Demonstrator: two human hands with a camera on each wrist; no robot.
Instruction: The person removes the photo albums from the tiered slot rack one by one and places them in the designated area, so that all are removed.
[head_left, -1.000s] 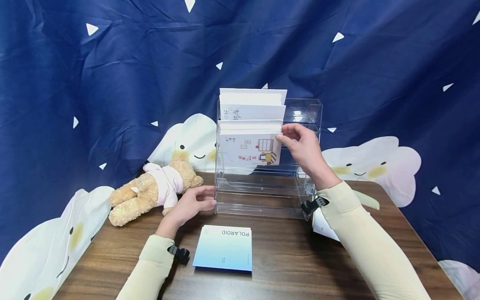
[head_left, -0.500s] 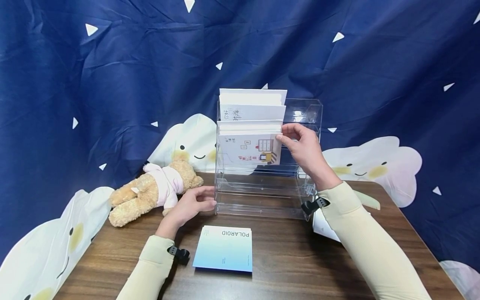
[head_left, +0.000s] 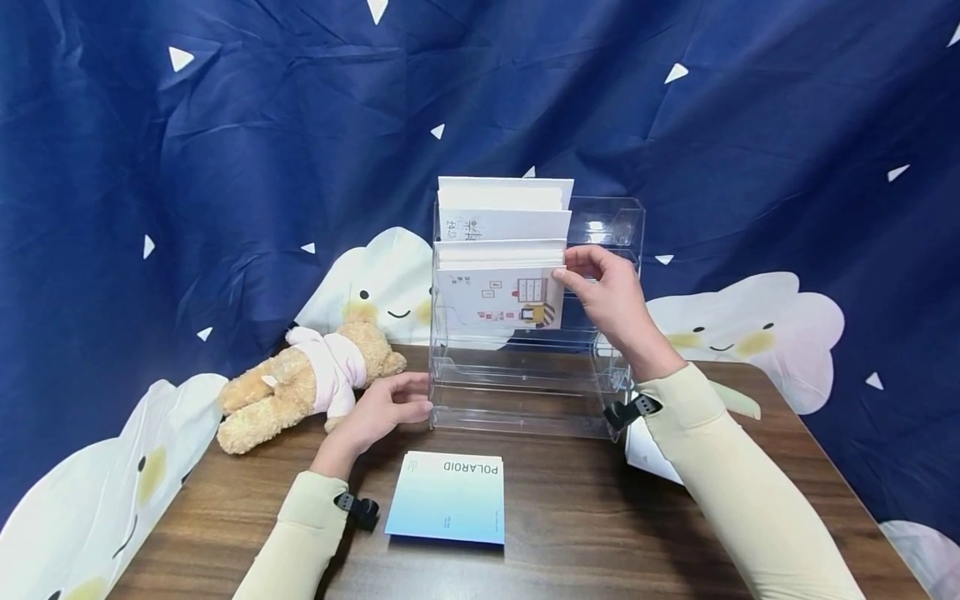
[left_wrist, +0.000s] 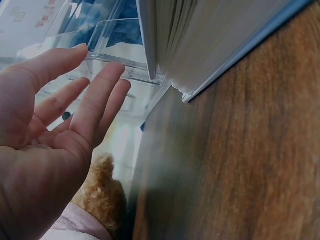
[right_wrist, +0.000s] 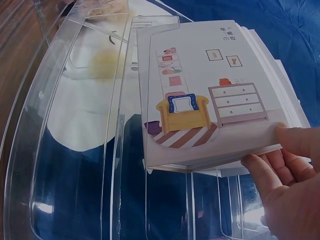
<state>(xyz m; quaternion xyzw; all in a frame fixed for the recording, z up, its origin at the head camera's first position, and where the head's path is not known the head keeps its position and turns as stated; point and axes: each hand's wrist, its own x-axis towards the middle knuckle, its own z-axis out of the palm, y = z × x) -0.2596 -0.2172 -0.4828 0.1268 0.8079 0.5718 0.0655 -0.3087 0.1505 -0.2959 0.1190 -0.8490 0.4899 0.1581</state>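
In the head view a clear acrylic tiered rack [head_left: 525, 421] stands on the table, white books stacked in its upper left tiers. The front white book [right_wrist: 190, 75] has a drawn yellow armchair and chest of drawers on its cover. My right hand [head_left: 609, 296] pinches this book by its right edge, thumb on the cover; the book sits in a middle tier. Beside the rack's lower left side is my left hand [head_left: 382, 408], fingertips at its edge in the head view. The left wrist view shows the fingers of my left hand loosely extended, holding nothing.
A light-blue book [head_left: 446, 500] marked POLAROID lies on the wooden table [head_left: 570, 533] in front of the rack. The teddy bear [head_left: 300, 379] lies to the left. A white object [head_left: 648, 450] and a pale green comb-like item [head_left: 735, 400] are partly behind my right forearm.
Almost nothing differs. My right hand keeps its pinch on the white book, and my left hand stays by the rack's left side.
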